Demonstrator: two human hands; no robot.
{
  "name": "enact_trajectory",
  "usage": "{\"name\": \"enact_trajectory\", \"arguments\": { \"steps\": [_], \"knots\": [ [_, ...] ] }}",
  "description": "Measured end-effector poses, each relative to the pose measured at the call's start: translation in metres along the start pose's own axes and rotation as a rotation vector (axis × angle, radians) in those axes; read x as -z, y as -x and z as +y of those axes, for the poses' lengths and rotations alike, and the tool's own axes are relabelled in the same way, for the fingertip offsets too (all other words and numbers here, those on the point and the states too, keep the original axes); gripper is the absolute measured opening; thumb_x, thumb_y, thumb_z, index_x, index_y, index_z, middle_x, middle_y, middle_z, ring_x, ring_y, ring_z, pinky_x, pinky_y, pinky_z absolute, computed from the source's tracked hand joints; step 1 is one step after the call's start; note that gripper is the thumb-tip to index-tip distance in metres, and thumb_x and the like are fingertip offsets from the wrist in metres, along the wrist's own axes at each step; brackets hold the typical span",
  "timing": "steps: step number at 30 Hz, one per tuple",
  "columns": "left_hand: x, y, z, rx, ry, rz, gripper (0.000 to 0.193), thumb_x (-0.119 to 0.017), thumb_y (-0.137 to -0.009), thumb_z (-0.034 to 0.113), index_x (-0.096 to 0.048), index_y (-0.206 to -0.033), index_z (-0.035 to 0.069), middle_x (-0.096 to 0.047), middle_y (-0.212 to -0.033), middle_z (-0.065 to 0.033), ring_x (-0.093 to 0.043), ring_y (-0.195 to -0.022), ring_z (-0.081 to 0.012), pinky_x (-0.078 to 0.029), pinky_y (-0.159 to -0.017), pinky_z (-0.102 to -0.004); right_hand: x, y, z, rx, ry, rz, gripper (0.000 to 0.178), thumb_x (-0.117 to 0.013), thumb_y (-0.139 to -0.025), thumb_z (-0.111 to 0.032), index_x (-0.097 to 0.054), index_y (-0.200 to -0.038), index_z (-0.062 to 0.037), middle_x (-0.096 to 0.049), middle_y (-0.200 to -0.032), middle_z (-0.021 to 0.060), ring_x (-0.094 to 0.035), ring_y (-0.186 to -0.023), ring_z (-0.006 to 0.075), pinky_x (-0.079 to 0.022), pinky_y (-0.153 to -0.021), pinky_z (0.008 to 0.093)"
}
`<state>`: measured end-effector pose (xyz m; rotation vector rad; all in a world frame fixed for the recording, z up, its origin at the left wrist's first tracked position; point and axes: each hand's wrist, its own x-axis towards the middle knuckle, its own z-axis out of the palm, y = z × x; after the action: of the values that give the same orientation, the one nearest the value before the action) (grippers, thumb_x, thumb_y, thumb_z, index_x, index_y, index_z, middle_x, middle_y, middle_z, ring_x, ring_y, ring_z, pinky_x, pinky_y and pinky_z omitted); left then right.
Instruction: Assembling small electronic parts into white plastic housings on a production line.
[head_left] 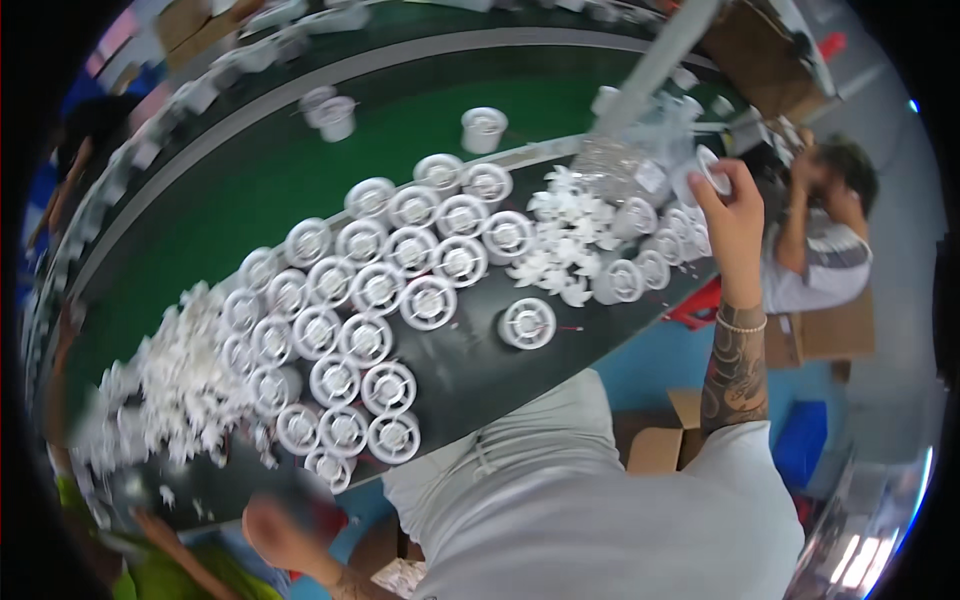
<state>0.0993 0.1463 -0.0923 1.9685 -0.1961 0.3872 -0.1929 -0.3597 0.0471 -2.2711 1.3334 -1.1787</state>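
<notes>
My right hand [738, 205] is raised at the far right of the bench, its fingers closed on the rim of a white round fan housing [711, 170]. Below it stand several more white housings [655, 268] in a cluster. Down at the bench's near edge, my left hand [277, 532] is smeared by motion, so its fingers cannot be made out. A big group of white round fan housings [378, 288] covers the middle of the bench, open sides up with spoked centres. One housing [527, 323] sits apart near the front edge, a thin red wire beside it.
White bladed fan wheels lie in a pile [568, 232] on the right and a larger pile [195, 370] on the left. Behind runs a green conveyor belt [400, 105] carrying a few housings. Clear plastic bags [625, 165] lie at the back right. A seated person [825, 230] is at right, another at lower left.
</notes>
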Motion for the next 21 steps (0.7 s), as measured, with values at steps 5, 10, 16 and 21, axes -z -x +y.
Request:
{"name": "enact_trajectory", "arguments": {
  "steps": [5,10,16,21],
  "knots": [
    [-0.010,-0.018,-0.040,0.018,-0.100,0.012,0.020,-0.059,-0.094,0.014,-0.060,-0.108,0.000,-0.061,-0.086,-0.0052,-0.054,-0.070,-0.0116,-0.045,-0.061,-0.0232,0.089,0.049,0.115,-0.410,0.719,0.088,0.042,-0.071,-0.076,-0.040,-0.061,-0.093,-0.0025,-0.064,-0.080,0.0195,-0.063,-0.074,0.0362,-0.049,-0.069,0.0415],
    [-0.028,-0.027,-0.041,0.084,-0.113,0.044,0.021,-0.059,-0.095,0.018,-0.060,-0.107,0.000,-0.061,-0.085,-0.0041,-0.054,-0.067,-0.0105,-0.044,-0.058,-0.0227,0.087,0.075,0.213,-0.434,0.689,0.033,0.043,-0.072,-0.075,-0.041,-0.063,-0.095,-0.0037,-0.066,-0.083,0.0207,-0.064,-0.081,0.0382,-0.050,-0.072,0.0441],
    [-0.025,-0.028,-0.038,0.094,-0.118,0.022,0.022,-0.060,-0.094,0.019,-0.060,-0.105,0.000,-0.061,-0.084,-0.0036,-0.053,-0.067,-0.0100,-0.044,-0.057,-0.0225,0.078,0.046,0.248,-0.315,0.635,0.135,0.041,-0.072,-0.079,-0.038,-0.063,-0.096,-0.0020,-0.066,-0.087,0.0211,-0.065,-0.083,0.0361,-0.049,-0.073,0.0426],
    [-0.025,-0.015,-0.019,0.062,0.046,0.089,0.018,-0.060,-0.094,0.015,-0.060,-0.100,-0.002,-0.058,-0.080,-0.0039,-0.051,-0.066,-0.0107,-0.042,-0.056,-0.0230,0.071,0.031,0.258,-0.366,0.512,0.073,0.032,-0.071,-0.081,-0.025,-0.062,-0.101,-0.0007,-0.066,-0.088,0.0181,-0.064,-0.081,0.0261,-0.049,-0.073,0.0342]
  ]
}}
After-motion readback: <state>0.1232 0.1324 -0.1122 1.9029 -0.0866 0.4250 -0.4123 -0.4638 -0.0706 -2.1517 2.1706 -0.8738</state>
